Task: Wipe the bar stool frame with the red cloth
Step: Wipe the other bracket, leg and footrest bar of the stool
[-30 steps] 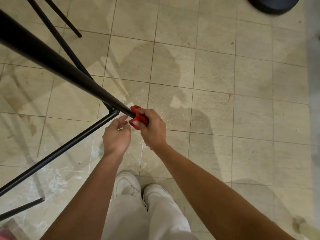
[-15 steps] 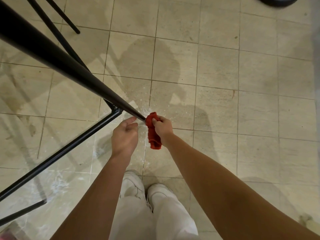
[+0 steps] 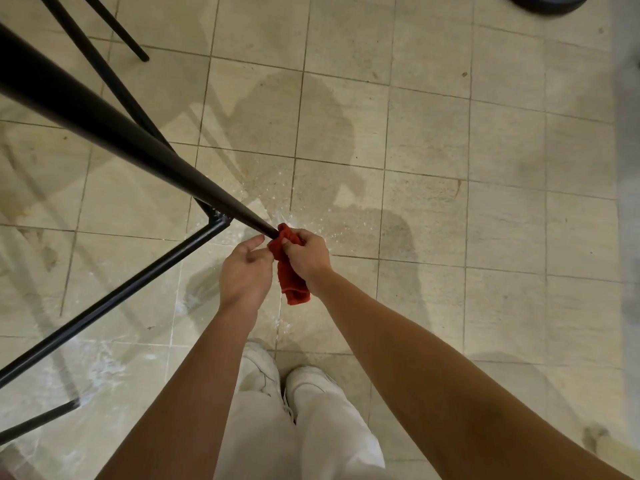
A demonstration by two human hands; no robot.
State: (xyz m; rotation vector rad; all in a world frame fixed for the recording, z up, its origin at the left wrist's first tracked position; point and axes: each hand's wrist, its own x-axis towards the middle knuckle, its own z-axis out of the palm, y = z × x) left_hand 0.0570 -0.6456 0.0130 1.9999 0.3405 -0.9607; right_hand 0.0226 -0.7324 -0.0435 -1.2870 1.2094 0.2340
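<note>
The right hand (image 3: 304, 252) has its grip closed on the red cloth (image 3: 291, 278), bunched over the leg tip of the bar stool frame (image 3: 104, 126) to wipe it. The left hand (image 3: 246, 271) curls beside that tip, and I can't tell whether its grip holds anything.

Bare forearms (no sleeves), white trousers (image 3: 311, 441), white shoes (image 3: 304, 377).

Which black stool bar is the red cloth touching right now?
The thick leg slanting from upper left; its tip meets the red cloth in the right hand. Thinner bars sit apart.
</note>
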